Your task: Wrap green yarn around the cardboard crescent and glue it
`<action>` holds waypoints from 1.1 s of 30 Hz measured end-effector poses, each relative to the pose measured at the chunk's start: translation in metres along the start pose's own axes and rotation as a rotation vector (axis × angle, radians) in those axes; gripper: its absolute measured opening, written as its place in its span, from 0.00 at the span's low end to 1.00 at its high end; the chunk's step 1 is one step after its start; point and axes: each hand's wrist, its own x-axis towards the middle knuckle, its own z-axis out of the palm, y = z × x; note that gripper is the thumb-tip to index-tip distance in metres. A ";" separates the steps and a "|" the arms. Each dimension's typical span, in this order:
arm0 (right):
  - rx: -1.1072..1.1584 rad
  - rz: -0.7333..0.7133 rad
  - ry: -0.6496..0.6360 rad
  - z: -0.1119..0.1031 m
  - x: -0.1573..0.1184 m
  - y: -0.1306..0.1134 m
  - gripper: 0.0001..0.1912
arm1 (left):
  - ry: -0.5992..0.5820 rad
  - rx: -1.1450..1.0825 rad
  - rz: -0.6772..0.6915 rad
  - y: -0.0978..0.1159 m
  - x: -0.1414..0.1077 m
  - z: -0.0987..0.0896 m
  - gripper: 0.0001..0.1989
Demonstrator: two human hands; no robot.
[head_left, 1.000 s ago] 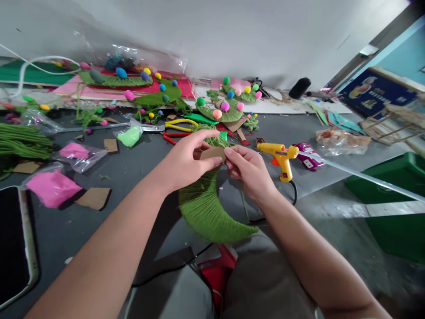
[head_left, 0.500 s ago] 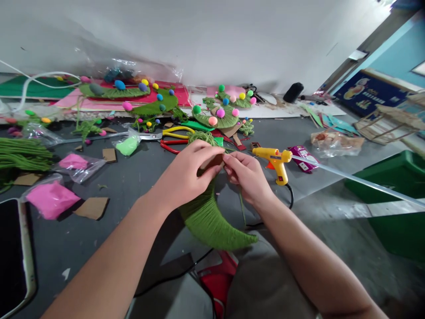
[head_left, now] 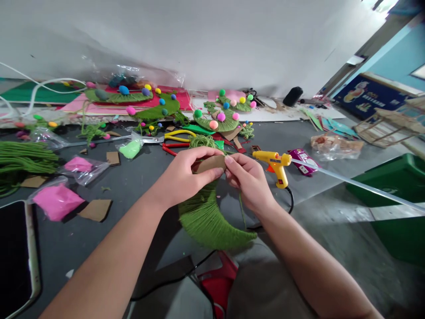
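Two inward-slanted forearms, left hand and right hand in pinch grip on green crescent

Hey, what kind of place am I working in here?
Probably a craft workspace: there's a yellow glue gun, a bundle of green yarn and a yarn-wrapped green crescent.
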 end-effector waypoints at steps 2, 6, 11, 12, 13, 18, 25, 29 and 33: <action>0.011 -0.006 0.012 0.000 0.000 -0.001 0.15 | -0.030 -0.080 -0.028 0.001 -0.001 -0.001 0.18; 0.050 0.001 0.028 -0.002 0.000 0.000 0.16 | -0.053 -0.269 -0.089 0.000 -0.001 0.001 0.23; 0.025 0.005 0.067 -0.003 0.001 0.003 0.17 | -0.024 -0.449 -0.204 -0.004 0.000 0.006 0.23; 0.000 0.005 0.084 -0.004 0.002 0.004 0.17 | -0.010 -0.460 -0.215 -0.005 0.000 0.007 0.22; -0.033 0.002 0.102 -0.004 0.002 0.004 0.17 | 0.003 -0.466 -0.223 -0.006 0.000 0.007 0.22; -0.339 -0.136 0.145 -0.004 -0.001 -0.001 0.14 | 0.036 -0.492 -0.259 -0.006 0.002 0.006 0.20; -0.797 -0.435 0.087 -0.003 -0.016 -0.005 0.05 | 0.069 -0.599 -0.336 -0.004 0.004 0.005 0.18; -0.899 -0.519 0.020 -0.005 -0.018 -0.007 0.05 | 0.076 -0.647 -0.329 -0.003 0.002 0.003 0.17; -0.851 -0.481 0.002 -0.005 -0.018 -0.006 0.06 | 0.080 -0.641 -0.327 -0.001 0.002 0.003 0.16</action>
